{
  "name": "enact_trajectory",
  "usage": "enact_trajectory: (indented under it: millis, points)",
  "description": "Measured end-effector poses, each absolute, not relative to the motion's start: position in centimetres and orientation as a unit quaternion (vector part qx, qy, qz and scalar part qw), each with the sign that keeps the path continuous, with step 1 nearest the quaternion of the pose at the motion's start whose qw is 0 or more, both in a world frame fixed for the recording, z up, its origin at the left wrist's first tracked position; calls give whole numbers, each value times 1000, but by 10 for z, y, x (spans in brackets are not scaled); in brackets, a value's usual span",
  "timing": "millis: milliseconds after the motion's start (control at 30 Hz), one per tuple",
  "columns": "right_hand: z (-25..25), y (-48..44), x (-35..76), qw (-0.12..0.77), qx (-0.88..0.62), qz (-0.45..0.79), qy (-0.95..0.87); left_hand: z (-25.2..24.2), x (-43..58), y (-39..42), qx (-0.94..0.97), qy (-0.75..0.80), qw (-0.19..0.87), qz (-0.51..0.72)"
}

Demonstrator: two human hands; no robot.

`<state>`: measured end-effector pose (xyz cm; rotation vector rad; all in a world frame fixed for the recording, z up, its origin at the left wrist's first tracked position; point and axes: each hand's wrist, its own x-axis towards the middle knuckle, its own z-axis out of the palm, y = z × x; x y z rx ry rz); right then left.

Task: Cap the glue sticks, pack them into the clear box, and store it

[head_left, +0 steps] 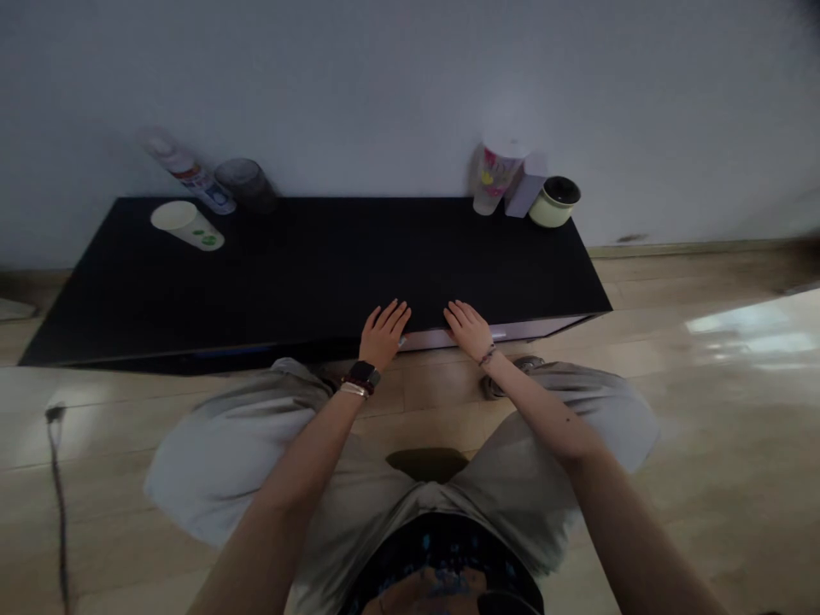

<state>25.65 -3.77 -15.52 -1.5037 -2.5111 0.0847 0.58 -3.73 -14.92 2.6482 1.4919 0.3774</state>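
My left hand (383, 335) and my right hand (467, 330) rest flat near the front edge of a low black cabinet top (320, 273), fingers spread and holding nothing. A black smartwatch (363, 374) sits on my left wrist, and a thin bracelet (488, 355) on my right. Nearest to my hands, at the back right, stand a clear printed plastic cup (497, 177), a small lilac box (525, 189) and a pale green jar with a dark lid (554, 202). At the back left, a white paper cup (187, 225) lies on its side.
A spray can (190, 175) leans against the wall beside a dark tumbler (246, 184), both at the cabinet's back left. A white wall stands behind the cabinet. My legs in pale shorts (564, 418) lie below it, over a wooden floor (717, 342) with a dark cable (57, 495) at the left.
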Motion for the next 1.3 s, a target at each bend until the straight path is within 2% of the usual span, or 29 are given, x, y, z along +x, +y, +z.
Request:
enact_trajectory:
  millis: [167, 400, 533, 633, 700, 767, 833, 900, 967, 1033, 1133, 1300]
  points:
    - [-144, -39, 254, 77, -516, 27, -853, -139, 10, -39, 862, 492, 42, 114]
    - [-100, -56, 257, -28, -501, 49, -864, -100, 5, -38, 886, 454, 90, 25]
    - [-67, -66, 257, -132, -472, 172, -854, -64, -1, -39, 890, 398, 222, -23]
    - [-29, -61, 254, -140, -350, 352, -857, -27, -7, -37, 862, 329, 386, -13]
    - [2, -53, 253, -97, -242, 483, -836, -2, -11, -34, 824, 285, 489, 20]
    - [31, -43, 251, -7, -178, 578, -797, 17, -17, -28, 771, 266, 570, 103]
    - [48, -33, 249, 138, -168, 629, -746, 27, -22, -22, 688, 246, 638, 245]
    - [51, -24, 246, 322, -180, 652, -662, 30, -25, -15, 566, 215, 682, 410]
    - [41, -15, 240, 490, -190, 653, -545, 27, -25, -8, 426, 187, 691, 553]
    - [22, -8, 234, 595, -201, 649, -429, 18, -24, -2, 301, 166, 683, 644]
    - [-12, -2, 223, 648, -223, 659, -310, -5, -19, 2, 178, 150, 695, 680]
    - [-55, -6, 216, 657, -234, 680, -228, -47, -11, -2, 119, 159, 730, 654]
